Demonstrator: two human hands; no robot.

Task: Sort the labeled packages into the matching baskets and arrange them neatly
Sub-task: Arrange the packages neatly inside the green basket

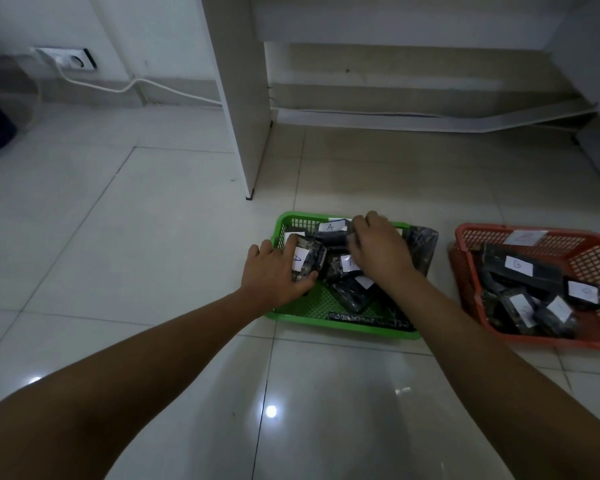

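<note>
A green basket (312, 308) on the floor holds several black wrapped packages with white "A" labels. My left hand (274, 275) grips one labelled package (309, 261) at the basket's left side. My right hand (378, 251) reaches over the middle and holds another black package (333, 233) near the far rim, its fingers curled round the package's end. To the right, an orange basket (465, 268) holds several black packages, one long package (520, 268) marked "B". A further black package (423, 244) leans on the green basket's right edge.
A white furniture leg (246, 133) stands just behind the green basket, with a low shelf base (430, 119) to its right. A wall socket (73, 60) and white cable (136, 84) run along the wall at the back left. Glossy tiled floor surrounds the baskets.
</note>
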